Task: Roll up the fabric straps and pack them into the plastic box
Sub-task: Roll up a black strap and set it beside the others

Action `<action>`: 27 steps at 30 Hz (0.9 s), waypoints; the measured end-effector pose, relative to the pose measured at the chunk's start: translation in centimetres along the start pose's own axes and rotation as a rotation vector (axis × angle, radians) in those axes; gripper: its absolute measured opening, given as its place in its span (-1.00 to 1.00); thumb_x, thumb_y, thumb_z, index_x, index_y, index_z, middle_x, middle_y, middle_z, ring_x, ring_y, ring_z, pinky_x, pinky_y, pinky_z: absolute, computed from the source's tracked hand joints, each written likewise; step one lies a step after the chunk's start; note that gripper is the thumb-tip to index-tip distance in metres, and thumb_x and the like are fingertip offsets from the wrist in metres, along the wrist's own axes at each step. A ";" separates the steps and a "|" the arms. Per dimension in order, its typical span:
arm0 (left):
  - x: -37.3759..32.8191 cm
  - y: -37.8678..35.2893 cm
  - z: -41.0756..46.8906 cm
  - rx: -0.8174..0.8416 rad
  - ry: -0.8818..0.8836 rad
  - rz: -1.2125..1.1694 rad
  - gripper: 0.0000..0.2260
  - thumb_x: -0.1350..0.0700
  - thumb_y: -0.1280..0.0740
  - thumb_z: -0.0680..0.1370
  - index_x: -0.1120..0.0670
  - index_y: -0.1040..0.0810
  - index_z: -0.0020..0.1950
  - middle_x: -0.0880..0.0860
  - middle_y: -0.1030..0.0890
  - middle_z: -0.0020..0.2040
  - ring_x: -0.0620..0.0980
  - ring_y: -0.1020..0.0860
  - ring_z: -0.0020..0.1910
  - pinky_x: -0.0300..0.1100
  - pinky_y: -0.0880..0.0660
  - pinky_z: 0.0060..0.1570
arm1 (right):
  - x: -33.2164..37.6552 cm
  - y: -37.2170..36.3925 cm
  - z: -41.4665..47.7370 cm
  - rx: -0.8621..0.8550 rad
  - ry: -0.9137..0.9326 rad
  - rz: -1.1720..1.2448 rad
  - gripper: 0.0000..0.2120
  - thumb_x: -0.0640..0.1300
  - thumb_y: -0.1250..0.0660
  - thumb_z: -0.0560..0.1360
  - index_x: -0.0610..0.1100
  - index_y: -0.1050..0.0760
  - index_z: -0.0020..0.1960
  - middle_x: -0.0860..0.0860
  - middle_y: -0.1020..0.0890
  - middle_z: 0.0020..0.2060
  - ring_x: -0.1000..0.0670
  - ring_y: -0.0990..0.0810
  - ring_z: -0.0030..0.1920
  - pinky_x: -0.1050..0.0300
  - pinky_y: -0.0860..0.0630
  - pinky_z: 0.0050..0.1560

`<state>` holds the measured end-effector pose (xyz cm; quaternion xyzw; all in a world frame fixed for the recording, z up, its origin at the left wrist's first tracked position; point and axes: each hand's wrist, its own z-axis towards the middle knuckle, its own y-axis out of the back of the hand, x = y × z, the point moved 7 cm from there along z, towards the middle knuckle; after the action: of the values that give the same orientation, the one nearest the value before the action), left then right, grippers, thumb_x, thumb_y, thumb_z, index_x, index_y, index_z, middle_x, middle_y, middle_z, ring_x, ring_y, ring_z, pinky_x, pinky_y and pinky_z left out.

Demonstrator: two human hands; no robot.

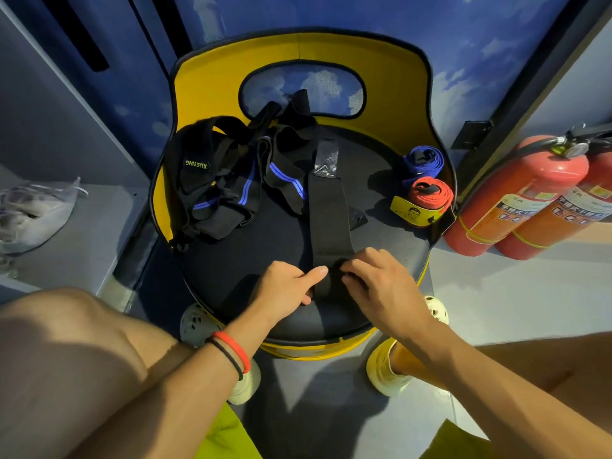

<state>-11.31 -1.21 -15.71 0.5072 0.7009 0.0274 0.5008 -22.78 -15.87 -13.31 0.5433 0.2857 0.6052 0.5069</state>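
A long black fabric strap [326, 207] lies flat down the middle of the black seat of a yellow chair [390, 77]. Its near end is rolled into a small coil between my hands. My left hand [284, 288] pinches the coil from the left with thumb and fingers. My right hand [384, 286] grips it from the right with curled fingers. A heap of black straps with blue stripes [228, 180] lies at the seat's back left. A rolled blue strap [422, 160] and a rolled red strap [429, 197] sit at the right edge. No plastic box is in view.
Two red fire extinguishers [530, 200] lean on the floor to the right of the chair. A clear plastic bag [29, 213] lies on a grey ledge at the left. My knees and feet flank the seat's front edge.
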 end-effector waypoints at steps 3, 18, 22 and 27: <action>-0.6 0.6 0.8 -0.082 -0.008 0.004 -0.56 -0.24 -0.43 0.52 0.12 -0.60 -0.28 0.10 -0.70 -0.24 -0.07 -0.64 -0.28 -0.14 -0.47 -0.23 | 0.0 -0.8 -0.8 0.101 0.004 -0.115 -0.42 0.12 -0.50 0.42 -0.02 -0.45 0.37 0.02 -0.52 0.24 -0.07 -0.49 0.17 0.02 -0.53 0.15; -2.0 1.7 5.1 -0.224 0.028 -0.078 -0.93 0.16 -0.56 0.47 0.05 -0.74 -0.06 -0.02 -0.72 -0.12 -0.04 -0.67 -0.09 -0.14 -0.64 -0.12 | -2.1 -0.4 1.4 0.242 -0.119 0.161 -0.48 -0.03 -0.40 0.58 0.01 -0.36 0.50 0.02 -0.53 0.36 -0.10 -0.57 0.26 -0.03 -0.57 0.24; -2.1 1.8 5.0 -0.217 0.028 -0.069 -0.93 0.19 -0.53 0.49 0.02 -0.73 -0.13 -0.04 -0.71 -0.16 -0.03 -0.66 -0.09 -0.12 -0.65 -0.11 | -2.4 -0.3 1.8 0.306 -0.116 0.164 -0.48 0.00 -0.33 0.62 0.03 -0.30 0.55 0.03 -0.48 0.41 -0.08 -0.52 0.31 -0.01 -0.53 0.28; -1.6 1.4 3.4 -0.212 0.053 -0.150 -0.75 0.12 -0.42 0.56 0.18 -0.67 -0.29 0.06 -0.68 -0.31 0.06 -0.67 -0.22 0.04 -0.67 -0.13 | -2.4 -0.3 2.3 0.429 -0.106 0.149 -0.47 0.00 -0.31 0.64 0.00 -0.29 0.57 -0.01 -0.50 0.37 -0.10 -0.50 0.33 0.02 -0.50 0.31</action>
<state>-7.88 -3.34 -15.57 0.3966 0.7429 0.0774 0.5337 -20.79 -18.49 -13.93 0.6891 0.3398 0.5369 0.3483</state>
